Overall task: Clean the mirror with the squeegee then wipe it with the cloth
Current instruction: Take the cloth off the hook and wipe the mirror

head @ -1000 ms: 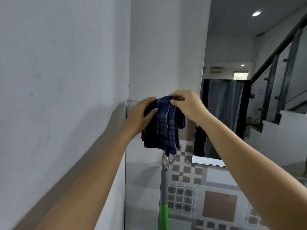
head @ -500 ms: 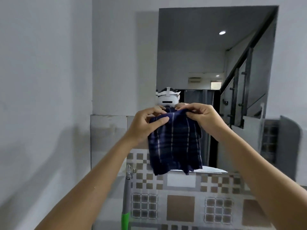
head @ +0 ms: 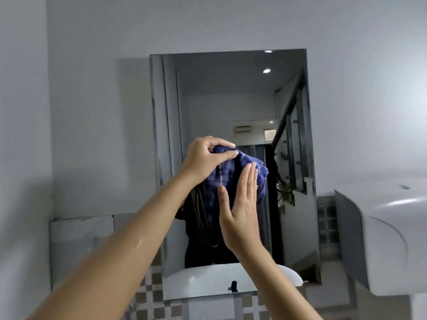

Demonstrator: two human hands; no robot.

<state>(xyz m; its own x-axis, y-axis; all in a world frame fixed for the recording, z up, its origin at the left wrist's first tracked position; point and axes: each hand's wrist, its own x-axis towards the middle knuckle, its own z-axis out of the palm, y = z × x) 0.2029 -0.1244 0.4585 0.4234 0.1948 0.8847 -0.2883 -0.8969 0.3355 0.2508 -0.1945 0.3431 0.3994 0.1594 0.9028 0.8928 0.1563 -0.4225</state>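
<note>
Head view shows no readable writing or brand anywhere. Both bare arms are raised before the mirror (head: 233, 93), which hangs on a grey wall (head: 92, 112). A blue plaid cloth (head: 248, 168) is bunched in front of the glass near its middle. Left hand (head: 205, 159) pinches the cloth's top edge between thumb and fingers, closed on the fabric. Right hand (head: 240, 204) is flat, fingers straight and together, its fingertips lying against the cloth's lower front, gripping nothing. A white basin (head: 388, 241) juts out at the right, beside the mirror. Patterned tiles (head: 157, 294) run below the mirror.
</note>
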